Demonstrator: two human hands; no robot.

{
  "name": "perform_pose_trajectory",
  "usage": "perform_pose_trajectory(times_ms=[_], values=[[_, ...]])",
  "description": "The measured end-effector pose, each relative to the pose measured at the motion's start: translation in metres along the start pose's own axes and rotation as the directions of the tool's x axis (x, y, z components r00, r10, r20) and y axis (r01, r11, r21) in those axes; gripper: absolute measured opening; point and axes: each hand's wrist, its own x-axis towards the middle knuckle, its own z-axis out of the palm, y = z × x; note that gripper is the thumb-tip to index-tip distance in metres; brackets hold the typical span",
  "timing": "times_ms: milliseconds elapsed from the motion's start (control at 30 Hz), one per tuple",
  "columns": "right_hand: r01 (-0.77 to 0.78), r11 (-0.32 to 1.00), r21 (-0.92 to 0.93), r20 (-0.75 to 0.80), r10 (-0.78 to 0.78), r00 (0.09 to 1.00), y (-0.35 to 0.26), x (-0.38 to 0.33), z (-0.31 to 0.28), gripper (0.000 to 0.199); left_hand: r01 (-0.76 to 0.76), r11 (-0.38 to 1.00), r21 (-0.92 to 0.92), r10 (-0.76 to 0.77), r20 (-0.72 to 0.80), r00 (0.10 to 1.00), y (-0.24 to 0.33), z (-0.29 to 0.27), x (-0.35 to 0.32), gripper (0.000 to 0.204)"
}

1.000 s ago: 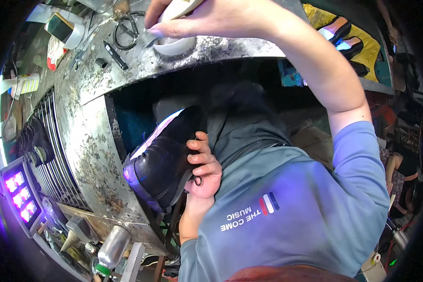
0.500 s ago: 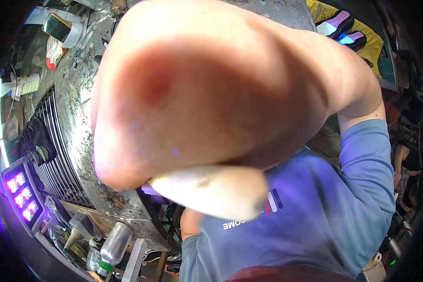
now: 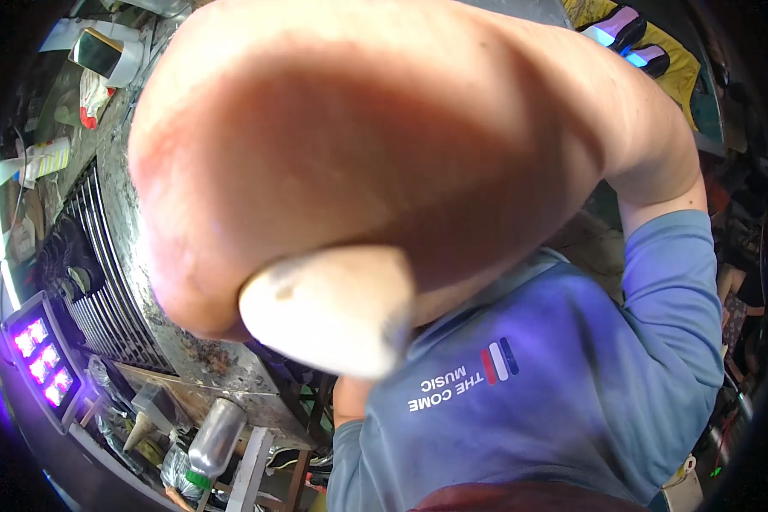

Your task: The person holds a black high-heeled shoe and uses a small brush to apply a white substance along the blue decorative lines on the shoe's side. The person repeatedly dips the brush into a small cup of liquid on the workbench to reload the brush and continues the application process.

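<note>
My right hand (image 3: 196, 213) is raised very close to the camera and fills much of the upper middle. It is blurred, and its fingers are turned away from sight. A pale, cream-coloured piece with a rounded end (image 3: 333, 307), like the butt of a handle, sticks out from its lower side. What that piece belongs to is hidden. The bent right arm comes from the blue-grey sleeve at the right. Of my left arm (image 3: 350, 399) only a short stretch below the sleeve shows; the left hand is out of sight behind the right one.
A worn metal worktop with a bar grille (image 3: 115, 273) runs along the left, a dark shoe (image 3: 70, 269) on it. Beside it stand a purple-lit lamp (image 3: 44, 363) and a metal bottle with green cap (image 3: 215, 439). Shoes (image 3: 614, 30) rest on yellow cloth at upper right.
My right hand has shifted left and looks larger. The pale rounded piece has moved left and up with it, uncovering more of the shirt front.
</note>
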Motion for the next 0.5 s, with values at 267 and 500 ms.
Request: perform_pose_trajectory(times_ms=[267, 500], values=[[-0.015, 0.999, 0.049, 0.001, 0.015, 1.0, 0.011, 0.01, 0.003, 0.018, 0.166, 0.984, -0.061, -0.153, 0.174, 0.973, -0.009, -0.005, 0.011, 0.04], [-0.031, 0.995, 0.093, 0.014, 0.029, 0.999, 0.019, 0.013, 0.007, 0.017, 0.377, 0.925, -0.046, -0.344, 0.318, 0.883, -0.005, -0.004, 0.026, 0.039]])
